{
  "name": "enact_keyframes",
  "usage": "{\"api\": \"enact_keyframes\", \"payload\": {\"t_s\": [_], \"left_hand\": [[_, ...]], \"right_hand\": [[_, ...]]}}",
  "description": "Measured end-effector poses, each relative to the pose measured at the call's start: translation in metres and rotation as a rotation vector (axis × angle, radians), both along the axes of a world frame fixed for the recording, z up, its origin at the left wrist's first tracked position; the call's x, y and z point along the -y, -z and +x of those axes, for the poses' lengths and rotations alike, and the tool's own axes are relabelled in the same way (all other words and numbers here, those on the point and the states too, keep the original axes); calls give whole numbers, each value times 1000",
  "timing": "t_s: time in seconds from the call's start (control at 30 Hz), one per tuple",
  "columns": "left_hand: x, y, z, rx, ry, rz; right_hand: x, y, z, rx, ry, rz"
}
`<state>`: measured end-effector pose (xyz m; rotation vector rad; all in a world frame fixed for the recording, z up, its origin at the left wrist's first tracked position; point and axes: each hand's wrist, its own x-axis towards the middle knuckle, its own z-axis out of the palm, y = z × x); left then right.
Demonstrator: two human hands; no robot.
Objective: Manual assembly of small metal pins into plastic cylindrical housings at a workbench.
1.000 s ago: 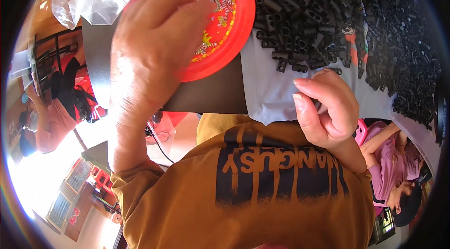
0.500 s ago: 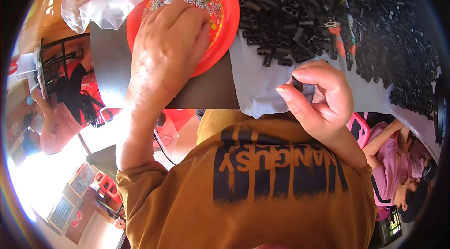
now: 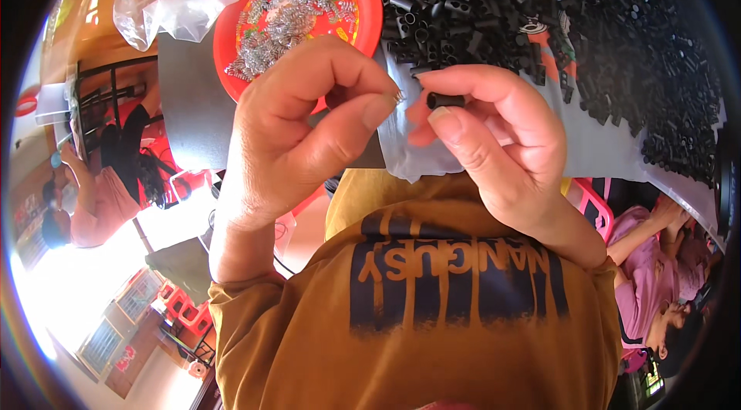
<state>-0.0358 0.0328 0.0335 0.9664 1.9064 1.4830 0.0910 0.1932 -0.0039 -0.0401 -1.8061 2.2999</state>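
Between thumb and forefinger of my left hand (image 3: 309, 124) is pinched a small metal spring (image 3: 399, 97), only its tip showing past the fingers. Just to its right, my right hand (image 3: 502, 132) grips a short black plastic tube (image 3: 445, 101), its open end turned toward the spring. A small gap parts the spring from the tube. Behind my left hand lies a red plate (image 3: 369, 20) with a heap of small silver springs (image 3: 274, 36) in it.
Piles of black plastic tubes (image 3: 463, 5) cover the table's far right over a pale sheet (image 3: 401, 144). A clear plastic bag (image 3: 166, 5) lies beside the plate at the far left. Another person in pink (image 3: 644, 256) sits at the right.
My left hand has come out of the plate toward the right with a spring in its fingertips. My right hand has shifted slightly left, and the black tube now shows its open end.
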Motion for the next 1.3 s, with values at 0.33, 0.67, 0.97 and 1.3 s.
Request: {"api": "enact_keyframes", "payload": {"t_s": [0.33,0.67,0.97,1.3], "left_hand": [[1,0,8,-104,-1,-32],[1,8,20,294,-4,83],[-3,17,32,558,-127,219],[-12,-4,20,-213,-3,-82]], "right_hand": [[17,8,-7,-73,161,98],[13,9,-7,-169,216,237],[5,12,-7,-217,173,230],[1,6,5,-79,182,218]]}}
